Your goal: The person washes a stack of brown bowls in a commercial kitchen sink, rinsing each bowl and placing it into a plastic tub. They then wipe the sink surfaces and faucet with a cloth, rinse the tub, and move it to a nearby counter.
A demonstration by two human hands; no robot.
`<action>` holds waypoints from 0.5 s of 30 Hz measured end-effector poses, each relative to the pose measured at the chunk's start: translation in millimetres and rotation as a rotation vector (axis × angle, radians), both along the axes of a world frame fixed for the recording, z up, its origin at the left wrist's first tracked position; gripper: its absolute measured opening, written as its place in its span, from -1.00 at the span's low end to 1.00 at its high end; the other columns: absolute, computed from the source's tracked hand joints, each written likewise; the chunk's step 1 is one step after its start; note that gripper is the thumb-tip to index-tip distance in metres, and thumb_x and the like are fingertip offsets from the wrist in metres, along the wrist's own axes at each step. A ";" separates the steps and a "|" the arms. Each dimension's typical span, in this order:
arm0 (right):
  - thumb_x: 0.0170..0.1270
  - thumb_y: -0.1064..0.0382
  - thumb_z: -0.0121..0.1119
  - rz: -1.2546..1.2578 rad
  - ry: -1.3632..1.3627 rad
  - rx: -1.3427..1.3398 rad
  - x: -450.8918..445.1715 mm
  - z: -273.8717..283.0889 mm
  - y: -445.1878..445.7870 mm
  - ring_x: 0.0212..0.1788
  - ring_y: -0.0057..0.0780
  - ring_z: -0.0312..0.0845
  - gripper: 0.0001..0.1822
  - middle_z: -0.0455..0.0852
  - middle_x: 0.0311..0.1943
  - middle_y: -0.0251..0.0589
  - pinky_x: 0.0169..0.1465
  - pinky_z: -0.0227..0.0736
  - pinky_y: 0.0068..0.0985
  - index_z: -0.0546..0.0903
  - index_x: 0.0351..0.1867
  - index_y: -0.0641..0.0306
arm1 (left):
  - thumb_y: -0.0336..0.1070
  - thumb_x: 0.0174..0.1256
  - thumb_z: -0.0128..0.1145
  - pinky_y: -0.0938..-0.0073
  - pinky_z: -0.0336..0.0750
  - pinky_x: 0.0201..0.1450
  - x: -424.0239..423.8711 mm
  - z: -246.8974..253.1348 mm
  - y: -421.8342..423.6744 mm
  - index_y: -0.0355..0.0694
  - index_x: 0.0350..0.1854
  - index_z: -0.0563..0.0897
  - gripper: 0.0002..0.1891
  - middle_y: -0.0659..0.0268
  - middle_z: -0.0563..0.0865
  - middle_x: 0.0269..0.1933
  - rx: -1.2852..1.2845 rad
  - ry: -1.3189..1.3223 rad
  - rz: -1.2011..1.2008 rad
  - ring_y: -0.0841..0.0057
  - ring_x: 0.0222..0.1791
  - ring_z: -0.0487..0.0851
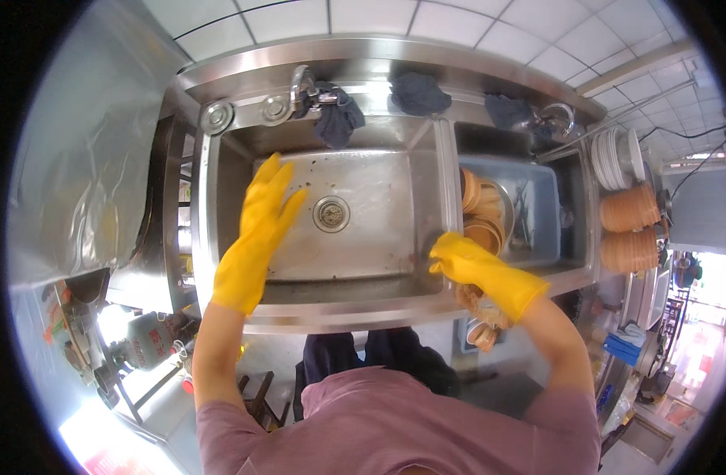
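My left hand [268, 205], in a yellow rubber glove, is over the left side of a stainless steel sink basin [369, 237]. Its fingers are extended, the thumb stands apart, and it holds nothing. Also gloved in yellow, my right hand [463, 258] is at the basin's right wall with curled fingers. A dark, blurred patch shows beside those fingertips; whether they hold something cannot be told. Dark food bits lie scattered around the drain strainer [331, 214]. Right of the divider, a grey-blue plastic tub [544, 208] holds stacked brown bowls [484, 231] and some dark, thin utensils.
Dark cloths [421, 94] lie along the back ledge, one draped by the left faucet [302, 83]. Two round metal lids [218, 117] rest at the back left. White plates [611, 159] and brown bowl stacks [630, 208] stand right of the sinks. Below the front edge are more bowls [481, 333].
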State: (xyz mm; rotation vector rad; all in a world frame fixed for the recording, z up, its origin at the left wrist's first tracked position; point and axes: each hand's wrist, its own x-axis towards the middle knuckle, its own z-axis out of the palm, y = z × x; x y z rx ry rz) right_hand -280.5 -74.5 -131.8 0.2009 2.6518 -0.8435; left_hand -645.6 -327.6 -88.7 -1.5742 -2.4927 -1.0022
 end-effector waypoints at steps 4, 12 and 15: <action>0.30 0.07 0.37 -0.210 -0.023 -0.138 -16.5 45.1 -58.9 0.14 0.18 0.63 -0.60 0.75 0.07 0.14 0.13 0.54 -0.10 0.74 0.05 0.27 | -0.21 0.35 0.39 0.05 0.35 0.51 -5.2 0.9 -141.4 -0.22 0.32 0.63 -0.49 -0.14 0.52 0.46 -0.297 0.080 0.064 -0.09 0.45 0.46; 0.49 -0.05 0.29 -0.625 -0.373 -0.921 -124.1 63.3 -193.0 -0.12 -0.19 0.74 -0.47 0.84 -0.07 -0.03 0.01 0.60 -0.26 0.59 0.16 0.42 | -0.29 0.46 0.27 0.09 0.33 0.53 -18.5 -33.5 -237.5 -0.26 0.29 0.65 -0.60 -0.06 0.60 0.39 -0.017 -0.044 0.247 -0.05 0.43 0.50; 0.51 0.00 0.30 -0.612 -0.267 -0.994 -179.2 69.5 -272.7 -0.20 -0.23 0.69 -0.49 0.82 -0.14 -0.05 -0.04 0.62 -0.31 0.59 0.25 0.38 | -0.33 0.53 0.22 0.18 0.40 0.47 -29.0 -51.2 -241.3 -0.28 0.26 0.67 -0.67 0.00 0.68 0.31 0.127 -0.143 0.319 0.03 0.36 0.60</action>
